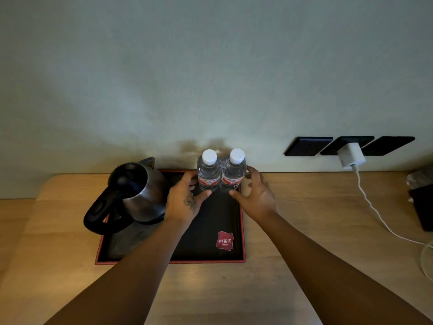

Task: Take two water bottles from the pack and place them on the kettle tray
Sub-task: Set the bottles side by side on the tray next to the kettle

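- Two water bottles point(220, 173) stand upright, side by side & touching, at the far right corner of the kettle tray point(203, 233), close to the wall; white caps on, red labels facing me
- My left hand point(185, 200) is loosely cupped beside the left bottle, thumb tip at its base, fingers behind it; looks like light contact, not a firm squeeze; can't tell if the back fingers press
- My right hand point(256, 195) is spread & curled round the right bottle's side; thumb near its foot, fingers by the label; whether it touches or just flanks, can't tell
- Step in hand, I'd say: settling the pair & letting go; task looks nearly done
- To do it well: keep both bases flat inside the rim, not perched on the red edge; ease hands out sideways, no brushing the caps; bottles are tall & narrow, so a nudge could tip one into the other
- Tray holds: kettle point(138, 191) on the left, handle toward me, near my left wrist, so mind it on the way out; bottles at back right; red hotel logo point(225, 240) at front right; rest of the black base bare
- Tray sits on the wooden surface point(304, 231); no pack in view
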